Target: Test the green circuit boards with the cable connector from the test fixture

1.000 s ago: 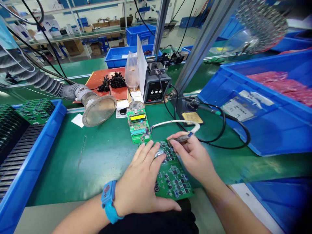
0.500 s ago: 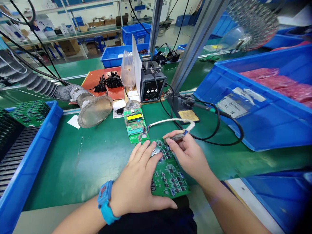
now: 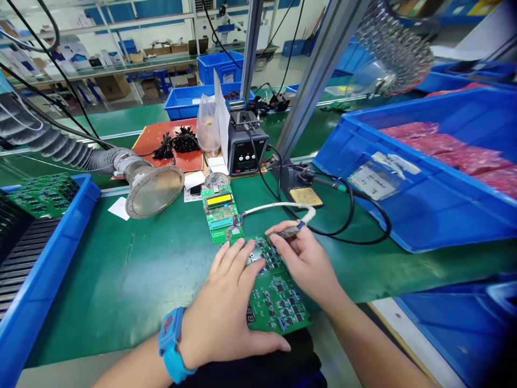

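A green circuit board (image 3: 278, 299) with many small chips lies at the near edge of the green mat. My left hand (image 3: 226, 302), with a blue wrist strap, lies flat on the board's left half, fingers stretched out. My right hand (image 3: 305, 258) pinches a small probe connector (image 3: 288, 231) on a white cable (image 3: 274, 206) and holds it against the board's far right corner. The cable runs to a small green programmer board with a lit yellow display (image 3: 220, 210) just beyond.
A fume extraction hose with a clear funnel (image 3: 153, 183) sits at the left. A soldering station (image 3: 244, 145), iron stand and sponge (image 3: 306, 197) stand behind. Blue bins flank the mat: boards at left (image 3: 44, 237), pink bags at right (image 3: 428, 167).
Both hands hold the same pose on the board and probe. The view has shifted slightly, so everything sits a little further left in frame.
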Demonstrator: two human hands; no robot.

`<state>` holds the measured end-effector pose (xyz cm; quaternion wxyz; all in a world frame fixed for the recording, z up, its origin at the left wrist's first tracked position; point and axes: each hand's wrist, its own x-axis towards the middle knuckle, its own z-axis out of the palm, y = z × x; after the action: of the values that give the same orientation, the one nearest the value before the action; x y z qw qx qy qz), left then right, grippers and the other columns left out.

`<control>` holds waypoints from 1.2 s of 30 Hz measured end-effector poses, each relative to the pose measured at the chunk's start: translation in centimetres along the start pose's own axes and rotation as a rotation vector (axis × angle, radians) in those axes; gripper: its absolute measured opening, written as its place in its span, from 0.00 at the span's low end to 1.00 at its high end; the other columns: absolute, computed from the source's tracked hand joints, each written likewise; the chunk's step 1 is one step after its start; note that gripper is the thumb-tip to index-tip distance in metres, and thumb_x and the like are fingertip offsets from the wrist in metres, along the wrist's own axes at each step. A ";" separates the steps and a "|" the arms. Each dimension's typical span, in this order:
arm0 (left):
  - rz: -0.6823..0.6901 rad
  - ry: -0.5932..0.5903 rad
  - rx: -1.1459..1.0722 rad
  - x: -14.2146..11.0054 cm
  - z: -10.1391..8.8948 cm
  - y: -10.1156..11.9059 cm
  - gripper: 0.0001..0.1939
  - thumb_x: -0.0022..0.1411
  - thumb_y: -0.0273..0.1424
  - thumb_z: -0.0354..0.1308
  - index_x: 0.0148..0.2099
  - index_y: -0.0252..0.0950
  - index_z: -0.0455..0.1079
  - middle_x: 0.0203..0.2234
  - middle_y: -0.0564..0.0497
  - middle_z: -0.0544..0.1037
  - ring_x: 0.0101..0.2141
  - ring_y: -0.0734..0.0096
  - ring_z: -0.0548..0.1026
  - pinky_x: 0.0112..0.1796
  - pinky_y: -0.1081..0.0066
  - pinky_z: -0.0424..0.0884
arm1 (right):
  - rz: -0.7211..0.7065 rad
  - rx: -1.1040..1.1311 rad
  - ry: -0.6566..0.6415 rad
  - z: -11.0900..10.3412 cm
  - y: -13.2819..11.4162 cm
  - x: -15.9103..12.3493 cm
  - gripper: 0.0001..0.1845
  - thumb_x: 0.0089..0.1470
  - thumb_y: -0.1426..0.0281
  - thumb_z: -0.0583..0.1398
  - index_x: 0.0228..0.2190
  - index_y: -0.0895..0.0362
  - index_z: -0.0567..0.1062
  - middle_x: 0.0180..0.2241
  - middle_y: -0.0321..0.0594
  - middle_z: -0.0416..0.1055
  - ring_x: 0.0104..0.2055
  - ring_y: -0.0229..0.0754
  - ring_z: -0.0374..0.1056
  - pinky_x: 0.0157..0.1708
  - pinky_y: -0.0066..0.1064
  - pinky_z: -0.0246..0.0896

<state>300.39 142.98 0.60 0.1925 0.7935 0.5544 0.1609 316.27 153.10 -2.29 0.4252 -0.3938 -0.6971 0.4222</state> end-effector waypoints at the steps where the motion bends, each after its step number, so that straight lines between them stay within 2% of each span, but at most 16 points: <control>1: 0.000 -0.001 0.001 0.0 0.0 0.0 0.52 0.44 0.55 0.68 0.63 0.30 0.56 0.65 0.35 0.50 0.64 0.42 0.45 0.59 0.37 0.47 | -0.002 0.003 0.004 0.0 0.0 0.0 0.06 0.60 0.66 0.57 0.37 0.55 0.68 0.35 0.40 0.71 0.36 0.41 0.69 0.36 0.31 0.67; 19: -0.005 0.000 0.006 0.0 -0.1 -0.1 0.53 0.43 0.56 0.68 0.63 0.30 0.56 0.65 0.35 0.51 0.64 0.41 0.46 0.59 0.37 0.48 | 0.004 0.011 0.009 0.2 0.4 -0.2 0.04 0.60 0.67 0.56 0.38 0.53 0.67 0.35 0.39 0.71 0.37 0.40 0.69 0.36 0.31 0.66; 27: 0.011 0.017 0.034 -0.2 -0.1 0.1 0.51 0.44 0.55 0.68 0.62 0.30 0.57 0.64 0.34 0.52 0.64 0.41 0.49 0.59 0.37 0.49 | 0.051 0.105 0.025 0.2 0.0 0.1 0.07 0.57 0.65 0.59 0.37 0.54 0.68 0.35 0.40 0.71 0.37 0.40 0.69 0.38 0.31 0.67; 32: 0.012 0.022 0.059 -0.1 -0.4 0.2 0.51 0.43 0.53 0.69 0.62 0.30 0.57 0.63 0.33 0.54 0.63 0.41 0.51 0.59 0.38 0.50 | 0.153 0.186 0.079 -1.4 -1.5 -1.9 0.14 0.55 0.64 0.62 0.43 0.54 0.70 0.33 0.39 0.73 0.27 0.36 0.67 0.27 0.27 0.68; 36: 0.025 0.024 0.069 -0.1 -0.6 0.3 0.50 0.43 0.52 0.69 0.61 0.29 0.58 0.63 0.32 0.54 0.63 0.41 0.51 0.59 0.38 0.51 | 0.222 0.130 0.009 -2.4 -2.5 -4.4 0.13 0.56 0.65 0.61 0.43 0.55 0.71 0.32 0.40 0.74 0.26 0.36 0.67 0.24 0.25 0.68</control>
<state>300.31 142.88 1.21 0.1561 0.8046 0.5519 0.1537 319.44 148.85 -0.49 0.4033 -0.4422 -0.6185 0.5092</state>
